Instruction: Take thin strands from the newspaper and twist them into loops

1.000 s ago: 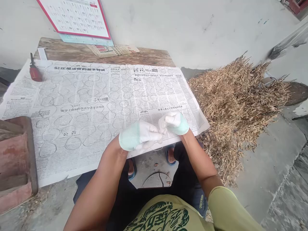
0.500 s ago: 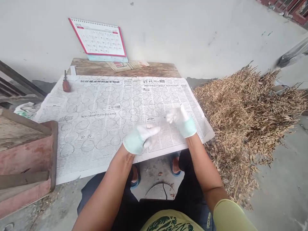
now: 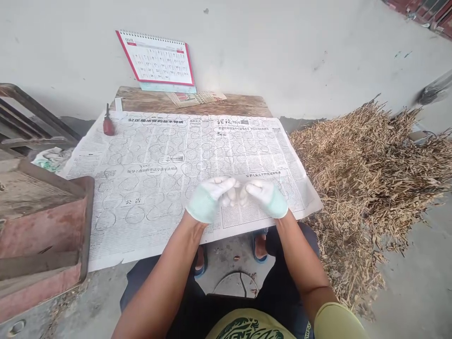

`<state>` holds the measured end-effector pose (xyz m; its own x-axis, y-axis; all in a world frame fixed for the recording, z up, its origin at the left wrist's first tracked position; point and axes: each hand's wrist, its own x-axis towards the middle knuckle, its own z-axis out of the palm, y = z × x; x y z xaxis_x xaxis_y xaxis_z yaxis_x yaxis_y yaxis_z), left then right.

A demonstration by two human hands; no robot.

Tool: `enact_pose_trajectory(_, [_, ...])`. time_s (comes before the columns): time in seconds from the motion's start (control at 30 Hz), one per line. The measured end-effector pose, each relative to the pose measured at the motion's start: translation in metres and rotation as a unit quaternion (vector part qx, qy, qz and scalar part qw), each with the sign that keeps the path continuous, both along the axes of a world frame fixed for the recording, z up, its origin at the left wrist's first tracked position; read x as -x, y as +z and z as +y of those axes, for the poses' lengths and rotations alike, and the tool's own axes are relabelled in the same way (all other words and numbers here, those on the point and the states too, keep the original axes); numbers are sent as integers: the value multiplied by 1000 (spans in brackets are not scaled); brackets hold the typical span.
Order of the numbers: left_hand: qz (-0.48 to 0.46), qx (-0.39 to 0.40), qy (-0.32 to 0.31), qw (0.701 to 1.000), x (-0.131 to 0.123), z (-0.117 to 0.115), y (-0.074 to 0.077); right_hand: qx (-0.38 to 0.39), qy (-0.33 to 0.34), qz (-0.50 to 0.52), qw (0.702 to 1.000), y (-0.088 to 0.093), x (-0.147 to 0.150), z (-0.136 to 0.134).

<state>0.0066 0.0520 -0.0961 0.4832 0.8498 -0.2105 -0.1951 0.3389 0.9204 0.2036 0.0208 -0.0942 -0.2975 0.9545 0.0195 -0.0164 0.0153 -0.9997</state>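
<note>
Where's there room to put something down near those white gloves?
The newspaper has open print between the red-handled screwdriver and the gloved left hand, and ahead of the gloved right hand. The concrete floor right of the pile of dried stalks is free too. It's crowded where the hands nearly meet, and beside the reddish wooden crate.

whitewashed wall [image 3: 282,52], concrete floor [image 3: 416,282], weathered wooden table [image 3: 240,106]

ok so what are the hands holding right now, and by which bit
nothing that shows: the gloved left hand and right hand pinch toward each other above the newspaper; anything very fine between them cannot be told
</note>
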Motion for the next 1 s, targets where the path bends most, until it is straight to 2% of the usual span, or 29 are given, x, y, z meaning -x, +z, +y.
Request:
enact_pose_trajectory(0.1, [-10,14,-3,1000,1,0,0,1,12,40,999,-12,1,4])
enact_pose_trajectory(0.27, [-69,42,8,997,5,1,-3,-1,-49,68,996,-17,4,7])
enact_pose_trajectory(0.43, [-84,46,19,995,5,4,-9,-25,-109,58,992,-17,5,8])
enact_pose_trajectory(0.5, [-102,50,19,993,3,6,-12,-33,-96,89,991,-20,7,9])
enact_pose_trajectory(0.7, [-125,66,-45,989,-1,12,-15,-27,-48,176,983,-29,10,12])
enact_pose_trajectory(0.83, [-85,84,-38,992,-2,9,-12,-9,-29,160,987,-31,8,13])
enact_pose_trajectory(1.0, [-56,95,-5,994,-2,8,-13,28,-40,141,989,-30,6,14])
